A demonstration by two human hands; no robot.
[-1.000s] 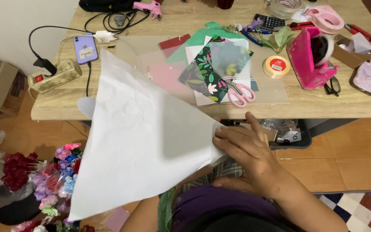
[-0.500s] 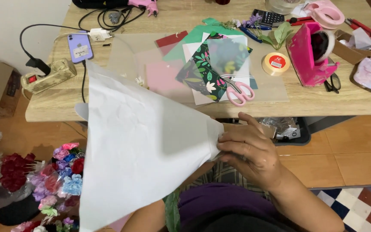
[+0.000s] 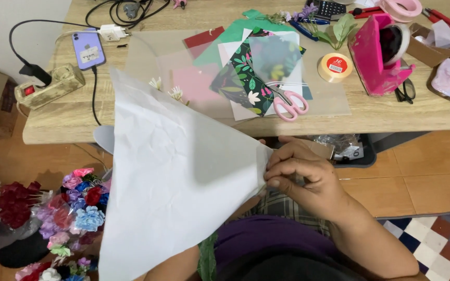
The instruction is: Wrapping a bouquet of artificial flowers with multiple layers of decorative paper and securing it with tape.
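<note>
A large white sheet of wrapping paper (image 3: 173,182) is rolled into a wide cone that fans out toward the lower left. My right hand (image 3: 300,177) pinches the narrow end of the cone at its right tip, fingers curled over the paper's edge. Small white flowers (image 3: 174,93) peek out above the paper's upper edge. My left hand is hidden behind the sheet; only a bit of forearm (image 3: 173,266) shows under the paper at the bottom.
The wooden table (image 3: 423,117) ahead holds coloured and patterned paper sheets (image 3: 246,78), pink scissors (image 3: 290,106), a tape roll (image 3: 334,66), a pink tape dispenser (image 3: 378,57), a phone (image 3: 88,49) and a power strip (image 3: 48,86). Artificial flowers (image 3: 74,208) lie on the floor at left.
The paper cone and my right hand stay together; the fingers have curled tighter over the paper's tip. The view has shifted slightly down the table.
</note>
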